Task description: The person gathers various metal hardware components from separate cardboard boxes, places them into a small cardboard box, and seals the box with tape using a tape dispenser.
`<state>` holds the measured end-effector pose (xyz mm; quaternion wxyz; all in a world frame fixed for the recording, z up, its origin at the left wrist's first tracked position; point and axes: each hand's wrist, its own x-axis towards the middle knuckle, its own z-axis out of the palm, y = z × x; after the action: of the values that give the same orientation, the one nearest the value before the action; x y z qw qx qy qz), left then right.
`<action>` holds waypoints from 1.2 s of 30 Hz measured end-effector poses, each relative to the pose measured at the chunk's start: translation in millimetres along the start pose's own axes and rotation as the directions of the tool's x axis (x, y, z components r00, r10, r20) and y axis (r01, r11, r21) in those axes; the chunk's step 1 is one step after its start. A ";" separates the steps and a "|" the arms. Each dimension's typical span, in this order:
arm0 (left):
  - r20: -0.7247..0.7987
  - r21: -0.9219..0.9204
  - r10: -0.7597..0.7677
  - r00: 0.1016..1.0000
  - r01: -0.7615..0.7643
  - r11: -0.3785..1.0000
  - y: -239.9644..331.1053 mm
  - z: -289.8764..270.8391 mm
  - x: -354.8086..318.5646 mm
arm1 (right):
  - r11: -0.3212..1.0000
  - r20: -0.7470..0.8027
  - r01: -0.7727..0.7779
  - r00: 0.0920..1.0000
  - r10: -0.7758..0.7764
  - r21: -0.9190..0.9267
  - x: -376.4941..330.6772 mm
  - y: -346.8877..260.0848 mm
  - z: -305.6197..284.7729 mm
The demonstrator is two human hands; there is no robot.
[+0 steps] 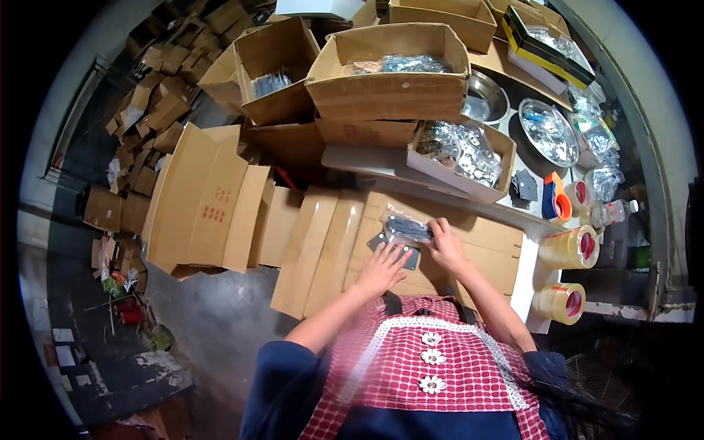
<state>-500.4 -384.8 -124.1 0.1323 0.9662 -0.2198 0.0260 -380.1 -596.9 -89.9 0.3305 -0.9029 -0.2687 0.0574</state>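
My left hand (383, 268) lies flat with fingers spread on a dark grey flat metal plate (408, 256) on top of a stack of flattened cardboard (484, 242). My right hand (444, 244) grips the edge of a small clear plastic bag (405, 226) holding dark parts, just above the plate. Both forearms come up from the lower edge, over a red checked apron.
An open box of bagged metal parts (462, 152) stands just beyond the hands. More open cartons (389, 70) behind it. Tape rolls (570, 247), a tape dispenser (555, 198) and steel bowls (548, 132) at right. Flattened boxes (213, 198) lean at left.
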 end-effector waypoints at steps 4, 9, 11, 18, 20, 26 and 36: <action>-0.060 -0.053 -0.012 0.998 0.008 0.999 -3.3 -3.8 -0.3 | 0.999 0.005 -0.023 1.000 0.023 -0.026 5.9 -8.0 8.5; -0.125 -0.170 -0.383 0.915 0.361 0.917 -24.2 -10.6 -19.1 | 0.994 0.050 -0.006 0.999 0.011 -0.109 4.7 -9.2 8.4; -0.220 -0.115 -0.309 0.925 0.290 0.950 -20.4 -17.3 -20.8 | 0.993 0.057 0.005 0.998 0.001 -0.115 4.3 -9.4 6.6; -0.195 -0.160 -0.422 0.886 0.395 0.904 2.6 -17.3 -26.5 | 0.989 0.096 0.062 0.994 -0.050 -0.131 4.3 -11.2 8.3; -0.183 -0.180 -0.436 0.881 0.406 0.896 0.9 -17.7 -27.5 | 0.989 0.083 0.088 0.993 -0.078 -0.116 3.4 -10.2 8.6; -0.217 -0.210 -0.370 0.903 0.327 0.921 -10.5 -23.9 -27.2 | 0.985 0.150 0.158 0.978 -0.147 -0.064 5.8 -11.2 11.0; -0.158 -0.244 -0.379 0.912 0.336 0.910 -12.6 -35.8 -13.2 | 0.991 0.150 0.095 0.985 -0.081 -0.092 7.9 -12.4 16.6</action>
<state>-506.6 -358.7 -94.1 0.2586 0.9627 -0.0255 0.0755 -383.6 -575.4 -94.3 0.2670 -0.8988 -0.3343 0.0951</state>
